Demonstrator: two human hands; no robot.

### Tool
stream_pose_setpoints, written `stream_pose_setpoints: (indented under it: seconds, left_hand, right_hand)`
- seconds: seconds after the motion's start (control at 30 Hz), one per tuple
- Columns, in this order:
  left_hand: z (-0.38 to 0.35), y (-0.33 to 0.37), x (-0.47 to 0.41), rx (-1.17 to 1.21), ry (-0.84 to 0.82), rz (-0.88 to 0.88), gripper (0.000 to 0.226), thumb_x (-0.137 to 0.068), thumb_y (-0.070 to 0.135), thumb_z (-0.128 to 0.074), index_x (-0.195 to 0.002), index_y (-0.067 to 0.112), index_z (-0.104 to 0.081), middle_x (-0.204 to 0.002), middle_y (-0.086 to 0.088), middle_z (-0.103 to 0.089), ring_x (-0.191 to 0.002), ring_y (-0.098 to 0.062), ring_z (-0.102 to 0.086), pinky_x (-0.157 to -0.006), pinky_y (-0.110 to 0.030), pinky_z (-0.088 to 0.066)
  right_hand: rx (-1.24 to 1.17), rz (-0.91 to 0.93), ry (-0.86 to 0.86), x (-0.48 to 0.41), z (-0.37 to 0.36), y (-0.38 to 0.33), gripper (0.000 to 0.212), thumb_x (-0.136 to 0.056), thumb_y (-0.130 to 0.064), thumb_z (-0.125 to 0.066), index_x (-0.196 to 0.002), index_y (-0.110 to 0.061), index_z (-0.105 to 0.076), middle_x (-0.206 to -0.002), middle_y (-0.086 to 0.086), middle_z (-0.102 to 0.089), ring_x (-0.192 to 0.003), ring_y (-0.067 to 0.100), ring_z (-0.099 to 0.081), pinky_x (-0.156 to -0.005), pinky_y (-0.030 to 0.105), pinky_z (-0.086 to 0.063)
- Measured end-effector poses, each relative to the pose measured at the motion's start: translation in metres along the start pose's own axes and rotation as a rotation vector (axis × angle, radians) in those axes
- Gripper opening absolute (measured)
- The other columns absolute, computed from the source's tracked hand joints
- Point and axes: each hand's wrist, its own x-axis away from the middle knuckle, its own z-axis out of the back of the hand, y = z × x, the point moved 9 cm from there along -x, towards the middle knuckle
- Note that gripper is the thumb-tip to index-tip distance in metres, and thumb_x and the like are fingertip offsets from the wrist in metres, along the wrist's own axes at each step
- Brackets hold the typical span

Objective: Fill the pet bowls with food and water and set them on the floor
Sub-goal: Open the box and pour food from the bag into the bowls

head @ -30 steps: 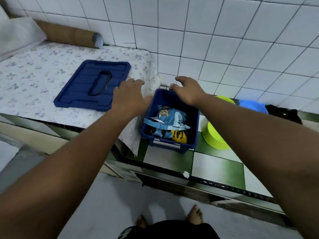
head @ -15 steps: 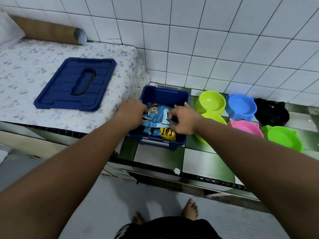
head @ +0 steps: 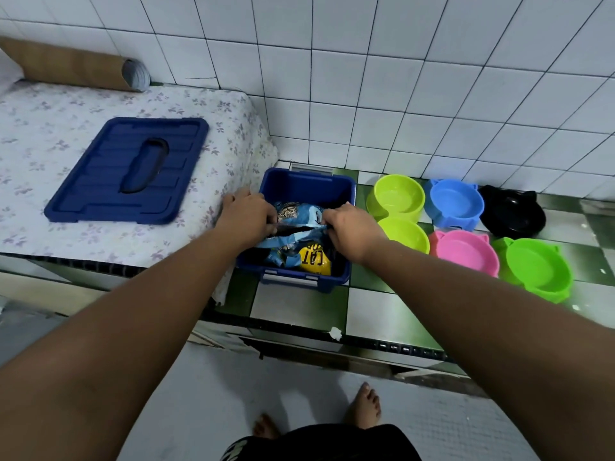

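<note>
Inside the blue storage bin (head: pixel 342 194), left hand (head: pixel 248 216) and right hand (head: pixel 349 229) each grasp the cat food bag (head: pixel 301 227)'s top edge.

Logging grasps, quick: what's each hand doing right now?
Left hand: closed on the blue cat food bag.
Right hand: closed on the same bag.

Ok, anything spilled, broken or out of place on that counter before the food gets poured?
No spills. A chip shows on the counter's front edge, with white flecks on the tiles by the green bowl. The bin's lid lies off on the floral cloth. Both hands grip the cat food bag.
</note>
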Motion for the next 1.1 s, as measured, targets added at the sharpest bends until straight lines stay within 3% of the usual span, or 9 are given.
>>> stream_pose_setpoints:
  seconds: [0.07,0.17,0.33,0.43,0.57,0.77,0.93,1.1]
  left_hand:
    - [0.006,-0.005,-0.003,0.127,0.032,0.013,0.008,-0.095,0.038,-0.065,-0.099,0.033,-0.069,-0.101,0.005,-0.060,-0.115,-0.024,-0.049,-0.100,-0.045,-0.039]
    - [0.016,-0.014,-0.007,0.314,0.067,0.051,0.004,-0.097,0.030,-0.065,-0.094,0.028,-0.066,-0.099,0.002,-0.068,-0.096,-0.021,-0.060,-0.088,-0.041,-0.050]
    - [0.017,-0.033,-0.010,0.515,0.089,0.142,0.007,-0.097,0.025,-0.065,-0.090,0.027,-0.064,-0.093,0.002,-0.069,-0.086,-0.019,-0.062,-0.074,-0.035,-0.049]
    - [0.018,-0.036,-0.009,0.571,0.094,0.142,0.010,-0.096,0.022,-0.067,-0.088,0.027,-0.063,-0.089,0.003,-0.070,-0.083,-0.017,-0.063,-0.071,-0.034,-0.050]
    - [0.015,-0.036,-0.006,0.539,0.061,0.136,0.015,-0.087,0.022,-0.078,-0.090,0.024,-0.064,-0.088,0.002,-0.066,-0.081,-0.016,-0.061,-0.069,-0.031,-0.047]
    - [0.014,-0.040,-0.007,0.525,0.026,0.212,0.020,-0.087,0.016,-0.078,-0.073,0.019,-0.064,-0.077,0.001,-0.065,-0.073,-0.012,-0.061,-0.058,-0.022,-0.042]
    - [0.024,-0.050,-0.006,0.753,0.039,0.329,0.008,-0.089,0.009,-0.075,-0.088,0.006,-0.067,-0.080,-0.012,-0.071,-0.058,-0.017,-0.069,-0.043,-0.019,-0.050]
    - [0.039,-0.060,-0.008,0.970,0.098,0.383,0.010,-0.090,0.003,-0.069,-0.084,0.010,-0.068,-0.086,-0.014,-0.071,-0.066,-0.017,-0.066,-0.050,-0.023,-0.053]
  right_hand:
    - [-0.065,-0.074,0.056,-0.002,0.008,0.008,0.011,-0.097,-0.020,-0.048,-0.102,-0.014,-0.055,-0.101,0.013,-0.066,-0.092,0.034,-0.059,-0.073,0.039,-0.045]
    - [-0.169,-0.160,0.115,-0.007,0.019,0.015,0.010,-0.097,-0.019,-0.047,-0.103,-0.016,-0.054,-0.102,0.011,-0.065,-0.088,0.035,-0.061,-0.068,0.038,-0.047]
    - [-0.284,-0.189,0.180,-0.011,0.035,0.015,0.014,-0.099,-0.017,-0.045,-0.107,-0.014,-0.056,-0.108,0.012,-0.064,-0.091,0.033,-0.060,-0.067,0.031,-0.034]
    - [-0.350,-0.208,0.212,-0.010,0.039,0.014,0.014,-0.101,-0.017,-0.044,-0.106,-0.012,-0.056,-0.106,0.010,-0.064,-0.082,0.022,-0.051,-0.067,0.028,-0.030]
    - [-0.435,-0.241,0.232,-0.011,0.038,0.015,0.011,-0.100,-0.016,-0.045,-0.104,-0.013,-0.055,-0.101,0.009,-0.066,-0.080,0.018,-0.050,-0.069,0.027,-0.033]
    - [-0.513,-0.236,0.274,-0.010,0.041,0.014,0.010,-0.101,-0.015,-0.046,-0.102,-0.012,-0.055,-0.093,0.001,-0.059,-0.080,0.017,-0.051,-0.069,0.025,-0.033]
    - [-0.577,-0.222,0.348,-0.011,0.051,0.011,0.007,-0.100,-0.014,-0.046,-0.098,-0.012,-0.052,-0.090,0.003,-0.057,-0.079,0.020,-0.053,-0.069,0.029,-0.038]
    - [-0.669,-0.236,0.472,-0.009,0.069,0.014,0.011,-0.099,-0.010,-0.044,-0.099,-0.008,-0.055,-0.094,0.009,-0.060,-0.085,0.022,-0.053,-0.070,0.028,-0.035]
